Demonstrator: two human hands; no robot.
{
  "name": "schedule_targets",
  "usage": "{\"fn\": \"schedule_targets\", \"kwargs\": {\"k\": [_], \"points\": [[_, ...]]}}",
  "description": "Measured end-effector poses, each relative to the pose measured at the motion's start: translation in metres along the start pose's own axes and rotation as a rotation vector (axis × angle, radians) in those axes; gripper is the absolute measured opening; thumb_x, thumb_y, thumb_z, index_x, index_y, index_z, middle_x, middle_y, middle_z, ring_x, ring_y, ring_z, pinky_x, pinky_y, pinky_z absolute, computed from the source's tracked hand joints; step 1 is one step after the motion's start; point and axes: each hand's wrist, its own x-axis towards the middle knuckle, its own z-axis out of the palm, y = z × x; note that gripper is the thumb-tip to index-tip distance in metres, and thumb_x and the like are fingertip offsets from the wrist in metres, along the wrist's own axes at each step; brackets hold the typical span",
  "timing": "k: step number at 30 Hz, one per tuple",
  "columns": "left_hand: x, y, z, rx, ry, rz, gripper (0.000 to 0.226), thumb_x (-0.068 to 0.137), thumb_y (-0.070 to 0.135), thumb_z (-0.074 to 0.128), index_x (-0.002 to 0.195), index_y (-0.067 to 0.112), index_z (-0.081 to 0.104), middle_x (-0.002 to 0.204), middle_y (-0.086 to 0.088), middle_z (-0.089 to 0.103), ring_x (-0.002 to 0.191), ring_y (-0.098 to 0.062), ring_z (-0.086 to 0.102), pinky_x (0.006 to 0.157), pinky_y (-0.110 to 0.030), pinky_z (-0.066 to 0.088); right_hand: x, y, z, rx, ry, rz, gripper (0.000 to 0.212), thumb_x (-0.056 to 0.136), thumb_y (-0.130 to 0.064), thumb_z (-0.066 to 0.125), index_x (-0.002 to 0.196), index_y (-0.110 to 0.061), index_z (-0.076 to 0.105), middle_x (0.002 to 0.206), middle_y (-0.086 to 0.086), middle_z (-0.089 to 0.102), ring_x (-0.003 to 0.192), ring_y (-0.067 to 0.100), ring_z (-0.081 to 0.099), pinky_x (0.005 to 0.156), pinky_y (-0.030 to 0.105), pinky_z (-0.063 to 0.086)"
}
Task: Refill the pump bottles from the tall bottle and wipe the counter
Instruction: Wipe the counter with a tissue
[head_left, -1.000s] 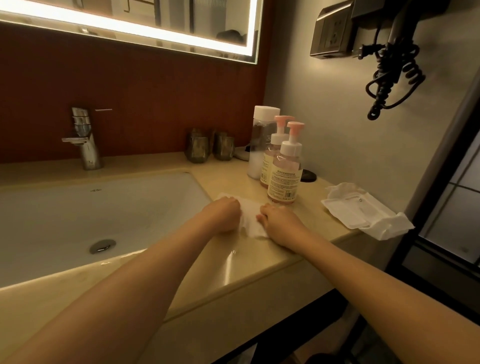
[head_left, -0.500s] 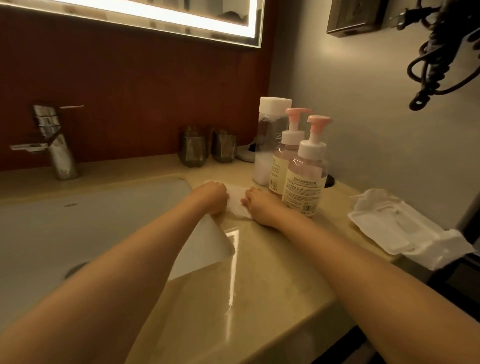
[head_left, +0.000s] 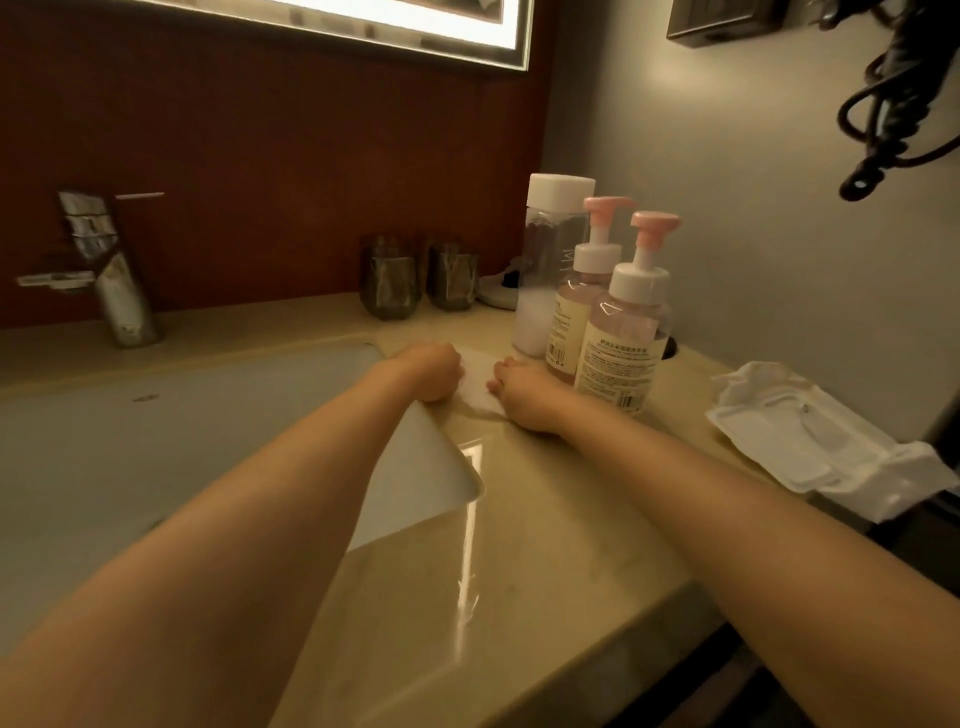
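The tall bottle (clear, white cap) stands upright with white contents in its lowest third. At its 4 o'clock the rear pump bottle and front pump bottle hold pinkish liquid, their pink nozzles pointing to 3 o'clock. At their 9 o'clock a flat white wipe lies on the glossy beige desk, its long axis running 11 to 5. The left hand and right hand grip its opposite edges with curled fingers.

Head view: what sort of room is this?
A bathroom, possibly a hotel's: a sink with a faucet, a lit mirror above, and pump bottles on the counter.
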Motion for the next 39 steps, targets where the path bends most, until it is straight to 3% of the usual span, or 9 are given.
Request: {"fn": "schedule_targets", "kwargs": {"k": [16, 21, 33, 39], "points": [[-0.160, 0.069, 0.009, -0.065, 0.051, 0.205, 0.029, 0.097, 0.014, 0.033, 0.117, 0.005, 0.053, 0.120, -0.013, 0.055, 0.107, -0.028, 0.052, 0.082, -0.029, 0.038, -0.181, -0.021, 0.026, 0.130, 0.040, 0.108, 0.039, 0.100, -0.022, 0.028, 0.128, 0.002, 0.038, 0.142, 0.020, 0.033, 0.132, 0.029, 0.030, 0.106, 0.034, 0.025], [-0.200, 0.064, 0.014, -0.069, 0.093, 0.202, 0.025, 0.097, 0.013, 0.034, 0.109, 0.006, 0.055, 0.112, -0.013, 0.057, 0.099, -0.027, 0.055, 0.072, -0.026, 0.033, -0.197, -0.047, 0.033, 0.140, 0.042, 0.074, 0.046, 0.100, -0.024, 0.025, 0.137, 0.004, 0.030, 0.150, 0.021, 0.022, 0.140, 0.030, 0.018, 0.114, 0.035, 0.017], [-0.307, -0.041, 0.034, -0.178, 0.041, -0.034, 0.030, 0.099, 0.023, 0.032, 0.112, 0.008, 0.055, 0.118, -0.012, 0.057, 0.103, -0.029, 0.053, 0.092, -0.038, 0.041, -0.214, -0.169, 0.037, 0.113, 0.003, -0.206, 0.050, 0.100, -0.027, 0.025, 0.138, 0.005, 0.025, 0.149, 0.022, 0.022, 0.138, 0.030, 0.020, 0.112, 0.036, 0.017], [-0.399, -0.112, 0.049, -0.168, 0.123, -0.309, 0.033, 0.098, 0.027, 0.033, 0.117, 0.011, 0.056, 0.123, -0.010, 0.057, 0.108, -0.027, 0.053, 0.093, -0.035, 0.042, -0.214, -0.272, 0.037, 0.100, -0.056, -0.431, 0.053, 0.100, -0.029, 0.024, 0.141, 0.004, 0.018, 0.151, 0.020, 0.016, 0.141, 0.028, 0.013, 0.114, 0.035, 0.013]]}}
